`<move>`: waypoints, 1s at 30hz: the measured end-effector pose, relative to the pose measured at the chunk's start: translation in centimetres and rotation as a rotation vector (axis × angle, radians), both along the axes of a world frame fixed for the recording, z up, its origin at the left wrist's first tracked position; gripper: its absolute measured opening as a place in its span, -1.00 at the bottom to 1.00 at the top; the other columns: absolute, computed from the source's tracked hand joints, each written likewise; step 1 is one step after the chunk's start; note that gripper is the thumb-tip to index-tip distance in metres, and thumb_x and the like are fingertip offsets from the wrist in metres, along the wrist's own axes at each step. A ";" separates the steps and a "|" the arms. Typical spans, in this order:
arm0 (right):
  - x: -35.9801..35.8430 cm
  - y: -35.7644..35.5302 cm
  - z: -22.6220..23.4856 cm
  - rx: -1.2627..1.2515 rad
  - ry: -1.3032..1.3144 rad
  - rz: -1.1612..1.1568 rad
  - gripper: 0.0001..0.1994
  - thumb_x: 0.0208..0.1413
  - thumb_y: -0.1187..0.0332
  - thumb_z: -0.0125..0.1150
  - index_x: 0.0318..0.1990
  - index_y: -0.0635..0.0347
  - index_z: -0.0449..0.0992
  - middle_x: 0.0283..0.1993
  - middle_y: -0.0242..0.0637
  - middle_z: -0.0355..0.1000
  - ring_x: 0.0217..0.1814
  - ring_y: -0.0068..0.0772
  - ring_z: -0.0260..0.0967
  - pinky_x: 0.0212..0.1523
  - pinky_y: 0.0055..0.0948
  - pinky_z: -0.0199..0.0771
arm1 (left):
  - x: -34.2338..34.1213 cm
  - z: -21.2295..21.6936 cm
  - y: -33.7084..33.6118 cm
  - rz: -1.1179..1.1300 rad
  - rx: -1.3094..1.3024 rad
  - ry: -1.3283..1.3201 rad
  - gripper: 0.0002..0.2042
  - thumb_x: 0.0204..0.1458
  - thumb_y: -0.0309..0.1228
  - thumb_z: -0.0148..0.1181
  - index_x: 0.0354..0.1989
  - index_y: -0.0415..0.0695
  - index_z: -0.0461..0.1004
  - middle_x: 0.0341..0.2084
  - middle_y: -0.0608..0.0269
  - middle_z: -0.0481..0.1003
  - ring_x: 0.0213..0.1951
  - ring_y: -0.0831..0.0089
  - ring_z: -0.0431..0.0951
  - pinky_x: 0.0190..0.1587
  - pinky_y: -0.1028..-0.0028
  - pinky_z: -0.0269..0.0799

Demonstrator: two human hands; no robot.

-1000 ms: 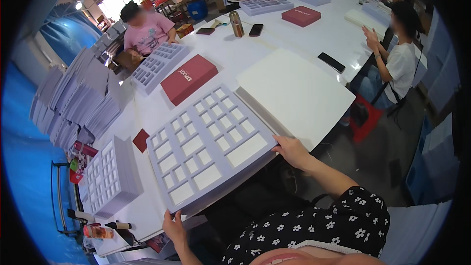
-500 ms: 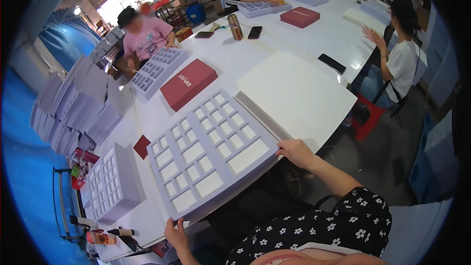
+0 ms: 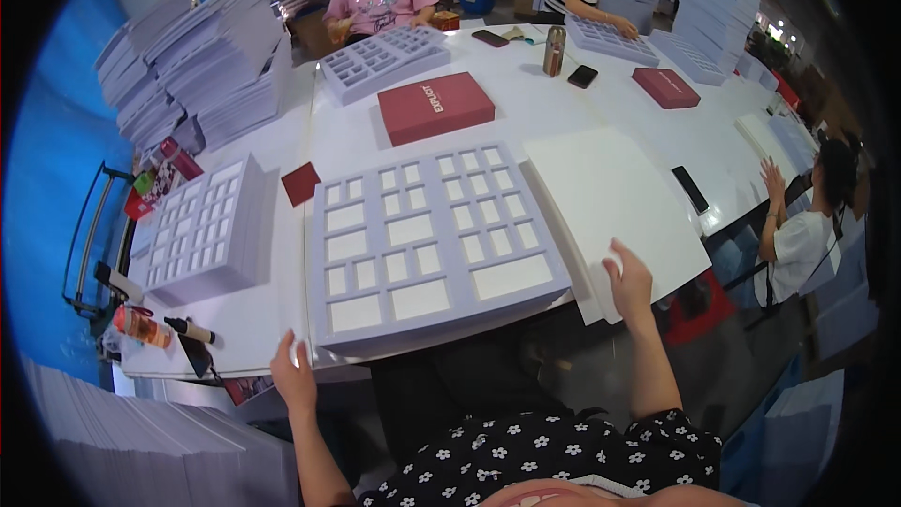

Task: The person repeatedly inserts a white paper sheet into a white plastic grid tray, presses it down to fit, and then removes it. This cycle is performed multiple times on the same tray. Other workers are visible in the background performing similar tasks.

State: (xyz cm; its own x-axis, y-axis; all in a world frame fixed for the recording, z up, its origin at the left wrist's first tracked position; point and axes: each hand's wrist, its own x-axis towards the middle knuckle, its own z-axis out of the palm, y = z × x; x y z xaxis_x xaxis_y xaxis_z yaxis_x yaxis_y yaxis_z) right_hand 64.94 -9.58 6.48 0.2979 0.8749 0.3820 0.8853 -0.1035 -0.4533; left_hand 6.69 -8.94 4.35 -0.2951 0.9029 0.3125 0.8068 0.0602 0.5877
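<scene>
In front of me lies a stack of pale grey trays (image 3: 452, 277), its top one divided into many rectangular compartments with white bottoms. My left hand (image 3: 295, 374) is at the table's front edge, near the stack's front left corner, with thumb and fingers apart and nothing in them. Off the stack's right side, my right hand (image 3: 629, 282) hovers at the near part of a pile of white sheets (image 3: 615, 183). Its thumb and fingers are spread and hold nothing; whether they touch the sheets I cannot tell.
A second tray stack (image 3: 246, 239) stands left, near a dark red square piece (image 3: 300, 185). Beyond lie a red box (image 3: 436, 111), a bottle (image 3: 554, 52) and phones (image 3: 693, 190). Three people sit around the table. Tall grey piles (image 3: 221, 56) rise at far left.
Both hands have let go of the tray stack's front corners. The left is now beside the stack, the right over by the white sheets. My view has turned, shifting the scene.
</scene>
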 end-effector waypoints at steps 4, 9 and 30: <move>0.3 2.3 -2.2 -0.268 -0.394 -0.097 -0.28 0.09 0.01 0.29 0.20 0.49 0.29 0.23 0.31 0.28 0.32 0.28 0.18 0.24 0.00 0.26 | -4.7 -4.5 2.8 0.120 0.090 0.281 -0.57 0.20 -0.26 0.13 0.19 -0.19 0.39 0.17 -0.11 0.39 0.25 -0.02 0.31 0.26 0.12 0.17; -1.0 2.0 -2.1 -0.428 -0.424 -0.115 -0.44 0.06 0.03 0.33 -0.03 0.40 0.40 0.01 0.13 0.39 0.15 0.10 0.32 0.01 -0.10 0.45 | -2.7 -7.4 4.0 0.169 0.004 0.503 -0.59 0.21 -0.20 0.03 0.17 -0.10 0.43 0.28 -0.07 0.29 0.35 0.02 0.19 0.34 0.09 0.06; 3.1 -5.7 -2.0 -0.289 -0.654 0.100 -0.94 0.02 0.42 0.14 -0.36 0.18 0.46 -0.44 -0.18 0.47 -0.36 -0.11 0.52 -0.35 -0.15 0.50 | -5.0 -10.3 4.5 0.142 0.054 0.642 -0.59 0.25 -0.20 -0.08 0.21 -0.05 0.43 0.28 -0.03 0.31 0.32 0.02 0.25 0.32 0.08 0.12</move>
State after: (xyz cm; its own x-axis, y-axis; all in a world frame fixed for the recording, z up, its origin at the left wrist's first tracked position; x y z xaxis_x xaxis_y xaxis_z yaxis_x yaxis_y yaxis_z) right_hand 68.05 -15.28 4.49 0.0002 0.9790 0.2041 0.9776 -0.0432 0.2061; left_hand 1.68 -4.47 -5.98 -0.1498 0.8470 0.5100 0.9845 0.1754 -0.0022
